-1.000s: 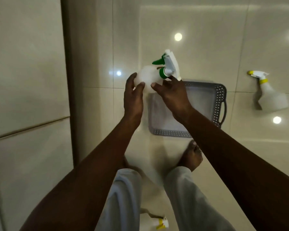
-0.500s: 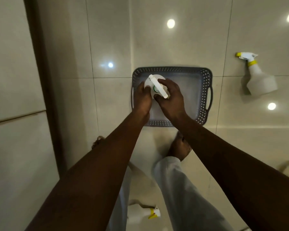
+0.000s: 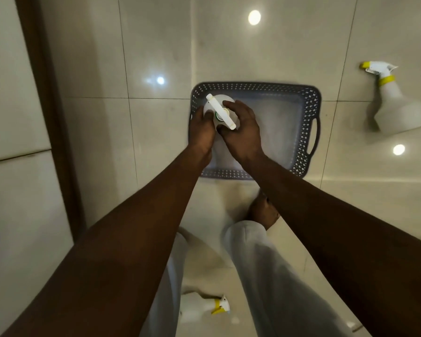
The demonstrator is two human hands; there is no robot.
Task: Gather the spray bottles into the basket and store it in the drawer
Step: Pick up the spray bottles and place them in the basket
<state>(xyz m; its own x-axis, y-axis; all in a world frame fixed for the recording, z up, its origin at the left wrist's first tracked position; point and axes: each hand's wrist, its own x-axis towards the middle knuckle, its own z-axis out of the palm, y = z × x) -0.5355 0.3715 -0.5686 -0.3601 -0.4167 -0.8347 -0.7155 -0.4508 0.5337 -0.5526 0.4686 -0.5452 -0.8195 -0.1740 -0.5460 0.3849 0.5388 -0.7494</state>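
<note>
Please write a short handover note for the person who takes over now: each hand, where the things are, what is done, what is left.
Left hand and right hand: both grip the green-collar bottle, upright in the basket's left end.
Basket: on the floor, otherwise empty.
Yellow bottle: lying on the floor, right of the basket.
Second yellow bottle: on the floor, between the legs.
Done: first bottle nearly placed.
Left: release it, gather two bottles, store the basket in the drawer.

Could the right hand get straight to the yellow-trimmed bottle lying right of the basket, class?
Probably not yet: the right hand is busy holding the green-collared bottle. The floor path to the yellow-trimmed bottle looks free.
</note>
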